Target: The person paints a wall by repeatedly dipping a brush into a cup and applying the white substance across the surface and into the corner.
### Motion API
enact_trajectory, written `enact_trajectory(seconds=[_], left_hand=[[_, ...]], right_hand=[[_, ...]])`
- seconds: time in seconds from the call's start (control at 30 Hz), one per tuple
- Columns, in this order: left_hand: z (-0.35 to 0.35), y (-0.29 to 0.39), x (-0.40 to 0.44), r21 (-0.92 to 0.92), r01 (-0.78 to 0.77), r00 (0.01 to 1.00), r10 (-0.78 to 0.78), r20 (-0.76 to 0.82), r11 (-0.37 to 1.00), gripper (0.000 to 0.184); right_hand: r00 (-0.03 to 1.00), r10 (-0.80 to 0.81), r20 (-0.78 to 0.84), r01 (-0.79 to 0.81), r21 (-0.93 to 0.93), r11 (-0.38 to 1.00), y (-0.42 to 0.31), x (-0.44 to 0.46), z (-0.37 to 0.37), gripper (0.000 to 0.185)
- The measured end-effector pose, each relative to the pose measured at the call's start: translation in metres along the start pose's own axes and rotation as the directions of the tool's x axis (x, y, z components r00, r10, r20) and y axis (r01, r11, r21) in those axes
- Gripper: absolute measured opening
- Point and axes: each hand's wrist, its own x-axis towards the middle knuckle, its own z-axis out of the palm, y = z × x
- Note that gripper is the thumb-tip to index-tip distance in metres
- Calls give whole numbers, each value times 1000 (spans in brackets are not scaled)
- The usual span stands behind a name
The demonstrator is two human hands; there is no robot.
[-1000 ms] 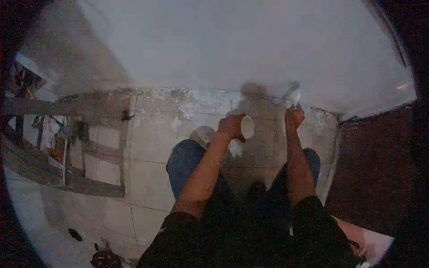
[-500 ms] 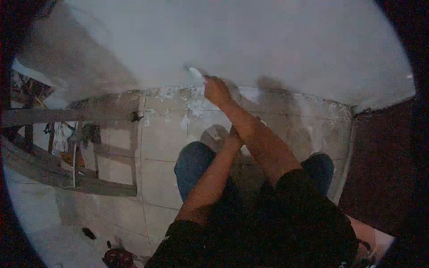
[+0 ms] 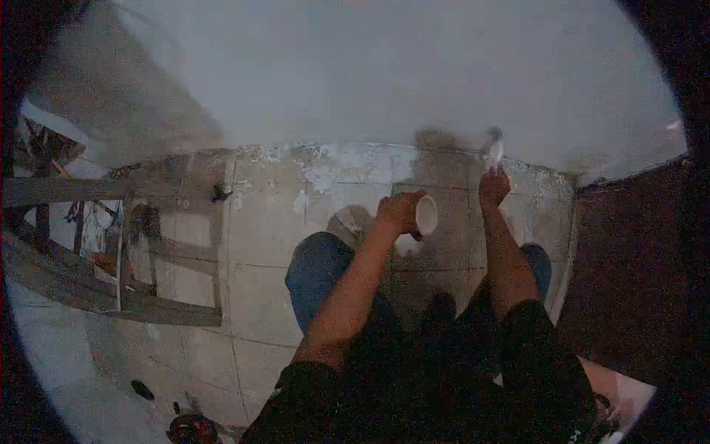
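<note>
My left hand (image 3: 400, 213) is closed around a small round cup (image 3: 427, 214), its pale opening facing up and to the right, above the tiled floor between my knees. What the cup contains is too blurred to make out. My right hand (image 3: 493, 189) grips a paintbrush (image 3: 495, 150), whitish with a darker tip, pointing away from me. The brush tip is at the foot of the white wall (image 3: 355, 66); whether it touches the wall I cannot tell.
White splotches mark the floor tiles (image 3: 270, 237) along the wall's base. A wooden frame (image 3: 170, 307) lies at the left, cloth and clutter beyond it. A dark reddish-brown panel (image 3: 629, 266) stands at the right. Dark objects (image 3: 194, 428) sit at the lower left.
My right hand has swung right with the brush, from the wall left of centre to its lower right. My left hand and cup, partly hidden by the right arm before, now show plainly.
</note>
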Motion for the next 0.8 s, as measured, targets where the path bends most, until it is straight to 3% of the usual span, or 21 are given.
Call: enact_trajectory(seconds=[0.07, 0.1, 0.13, 0.17, 0.2, 0.23, 0.3, 0.33, 0.4, 0.43, 0.5, 0.6, 0.67, 0.73, 0.8], left_hand=[[17, -8, 14, -11, -44, 999, 44, -12, 999, 120], [25, -10, 19, -19, -90, 996, 89, -23, 996, 119], [29, -6, 20, -19, -89, 996, 89, -20, 996, 119], [31, -1, 19, -4, -76, 997, 76, 22, 997, 114], [32, 3, 17, 15, -61, 996, 60, 65, 998, 109], [31, 7, 15, 39, -45, 994, 41, 106, 998, 104], [31, 10, 14, 88, -10, 982, -7, 189, 996, 94], [43, 1, 32, 94, -2, 981, -16, 193, 996, 94], [71, -27, 75, 123, 113, 812, -162, 561, 986, 82], [74, -30, 72, 124, 123, 806, -172, 566, 985, 82], [83, -33, 59, 159, 46, 896, -111, 430, 986, 83], [89, -23, 41, 234, -87, 976, 36, 214, 968, 83], [79, -15, 36, 187, -100, 982, 67, 176, 977, 89], [62, -12, 32, 86, -114, 989, 104, 107, 990, 101], [47, -9, 29, -11, -141, 990, 141, 23, 990, 113]], right_hand=[[996, 21, -83, -12, 99, 995, -2, -3, -1, 36], [981, -194, -9, 183, -293, 938, 14, 5, 40, 37], [924, -355, 140, 362, -617, 699, 29, 15, 81, 37], [885, -444, 143, 444, -549, 708, 5, 6, 96, 37], [876, -478, 58, 475, -264, 839, -37, -9, 104, 36], [868, -496, 19, 496, -59, 866, -75, -23, 112, 35], [820, -570, -52, 571, 157, 806, -139, -45, 127, 35], [795, -606, -24, 596, 212, 774, -164, -53, 134, 34], [718, -653, 241, 539, 401, 741, -199, -51, 160, 35], [717, -652, 246, 532, 411, 740, -220, -56, 161, 35], [747, -652, 128, 538, 459, 706, -257, -60, 148, 38], [781, -598, 180, 523, 337, 783, -251, -41, 134, 36], [783, -527, 330, 374, 427, 823, -219, -21, 101, 37], [786, -601, 144, 502, 417, 757, -149, 9, 106, 44], [829, -446, 339, 345, 317, 883, -107, 32, 56, 44]])
